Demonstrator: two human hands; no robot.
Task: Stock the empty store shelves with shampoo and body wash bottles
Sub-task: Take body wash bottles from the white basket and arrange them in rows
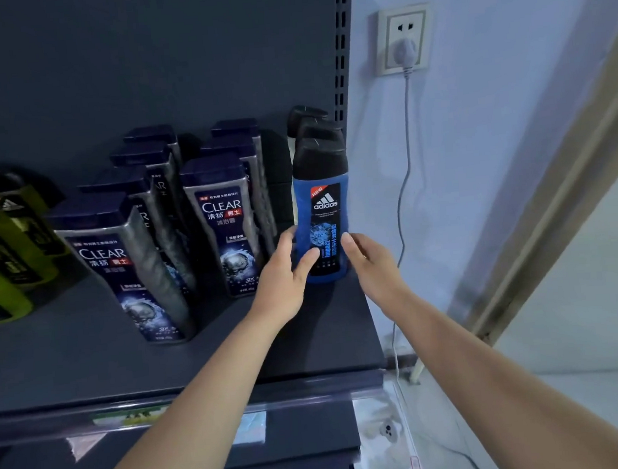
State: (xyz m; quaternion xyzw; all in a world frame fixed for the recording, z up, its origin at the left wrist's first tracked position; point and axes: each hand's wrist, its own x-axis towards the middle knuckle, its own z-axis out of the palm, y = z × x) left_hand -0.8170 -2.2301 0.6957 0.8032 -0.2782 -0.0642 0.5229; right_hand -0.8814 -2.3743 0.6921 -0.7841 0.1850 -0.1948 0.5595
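Note:
A blue Adidas body wash bottle (321, 203) with a black cap stands upright at the right end of the dark shelf (88, 366), at the front of a row of like bottles. My left hand (284, 273) touches its lower left side, thumb across the label. My right hand (370, 262) rests against its lower right side. Two rows of dark Clear shampoo bottles (221, 222) stand to the left. Green Adidas bottles (2, 251) fill the far left.
The shelf's slotted upright (341, 46) ends the unit on the right. Beyond it is a pale wall with a socket and plugged-in cable (401, 42). A price rail (166, 415) runs along the shelf's front edge, lower shelves beneath.

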